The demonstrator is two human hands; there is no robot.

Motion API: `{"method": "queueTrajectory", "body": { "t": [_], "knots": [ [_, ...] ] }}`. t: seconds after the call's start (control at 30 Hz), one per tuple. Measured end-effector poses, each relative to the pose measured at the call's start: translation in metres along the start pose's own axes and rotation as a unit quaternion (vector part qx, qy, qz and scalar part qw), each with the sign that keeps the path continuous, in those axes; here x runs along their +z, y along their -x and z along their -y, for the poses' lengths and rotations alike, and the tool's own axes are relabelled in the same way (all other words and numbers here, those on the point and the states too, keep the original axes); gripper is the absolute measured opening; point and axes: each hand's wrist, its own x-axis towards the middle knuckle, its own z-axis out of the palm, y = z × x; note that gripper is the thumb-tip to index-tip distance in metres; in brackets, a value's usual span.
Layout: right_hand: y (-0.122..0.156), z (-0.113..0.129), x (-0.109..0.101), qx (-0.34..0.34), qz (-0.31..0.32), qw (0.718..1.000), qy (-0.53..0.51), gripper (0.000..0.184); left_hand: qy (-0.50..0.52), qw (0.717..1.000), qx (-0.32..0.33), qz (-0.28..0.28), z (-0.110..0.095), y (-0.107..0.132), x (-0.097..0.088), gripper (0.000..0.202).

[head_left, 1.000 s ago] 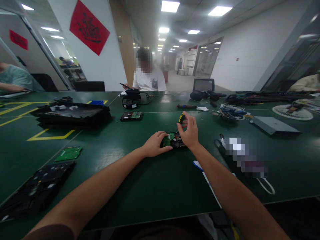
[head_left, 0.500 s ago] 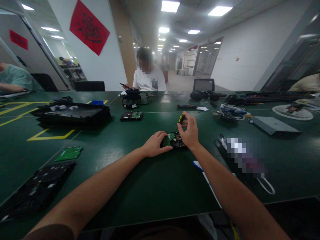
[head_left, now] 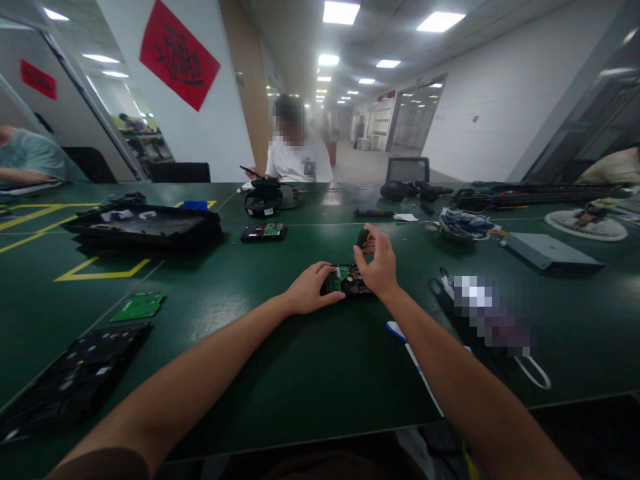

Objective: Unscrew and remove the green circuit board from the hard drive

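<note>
A hard drive [head_left: 356, 286] with a green circuit board lies on the green table in the middle of the view. My left hand [head_left: 315, 288] grips its left end, thumb along the near edge and fingers over the far side. Above the right part of the drive, my right hand [head_left: 379, 261] is closed round the dark and yellow handle of a screwdriver [head_left: 363, 235]. The screwdriver stands nearly upright, its lower end at the drive. My right hand partly covers the tip and the drive's right end.
Another hard drive [head_left: 263, 231] lies farther back. On the left are black trays [head_left: 145, 230], a loose green circuit board [head_left: 138, 307] and a black panel [head_left: 75, 373]. A grey metal box [head_left: 553, 252] and bundled cables [head_left: 463, 225] sit at right. A person [head_left: 300, 157] sits opposite.
The screwdriver handle has turned between my right fingers, so less yellow shows. Both hands and the hard drive stay in nearly the same place.
</note>
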Motion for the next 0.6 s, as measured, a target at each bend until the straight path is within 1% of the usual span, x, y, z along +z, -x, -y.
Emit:
{"method": "queueTrajectory", "body": {
  "t": [0.2, 0.33, 0.47, 0.6],
  "knots": [
    [0.0015, -0.0041, 0.0037, 0.010, 0.010, 1.000, -0.006, 0.062, 0.005, 1.000, -0.002, -0.003, -0.0016, 0.0004, -0.0011, 0.078],
    [0.0010, -0.0007, 0.0009, 0.009, 0.008, 1.000, 0.001, 0.064, 0.008, 1.000, -0.002, -0.003, -0.0012, 0.0002, -0.0006, 0.077],
    [0.0000, 0.0040, -0.0024, 0.005, 0.014, 1.000, 0.011, 0.062, 0.011, 1.000, -0.005, -0.003, 0.0001, -0.0002, 0.0001, 0.075],
    [0.0009, 0.0031, -0.0005, 0.008, 0.017, 1.000, 0.005, 0.066, 0.007, 1.000, -0.004, -0.002, 0.0013, -0.0006, 0.0008, 0.075]
  ]
}}
